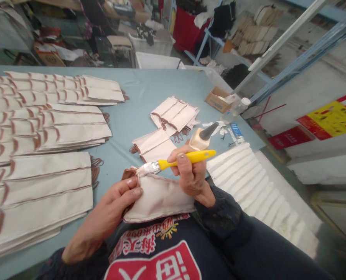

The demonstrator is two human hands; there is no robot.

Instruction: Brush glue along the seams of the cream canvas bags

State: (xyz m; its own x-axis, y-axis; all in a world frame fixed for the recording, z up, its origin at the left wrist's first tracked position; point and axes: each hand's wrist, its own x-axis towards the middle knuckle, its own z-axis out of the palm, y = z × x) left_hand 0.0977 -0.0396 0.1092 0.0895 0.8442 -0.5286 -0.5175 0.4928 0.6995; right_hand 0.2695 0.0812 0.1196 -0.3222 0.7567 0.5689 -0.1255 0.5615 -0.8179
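Observation:
My right hand (190, 175) is closed around a yellow-handled brush (187, 157), whose silver ferrule and bristles rest on the top edge of a cream fabric piece (158, 198). My left hand (114, 206) pinches that fabric piece at its upper left corner, holding it against the table edge close to my body. A glue bottle (202, 138) with a dark nozzle stands just behind my right hand.
Rows of overlapping cream fabric pieces (44, 128) with brown trim cover the left of the blue table (138, 93). Two small piles (174, 114) lie in the middle. A cardboard box (218, 99) sits at the far right edge, and white padded strips (257, 186) lie on the right.

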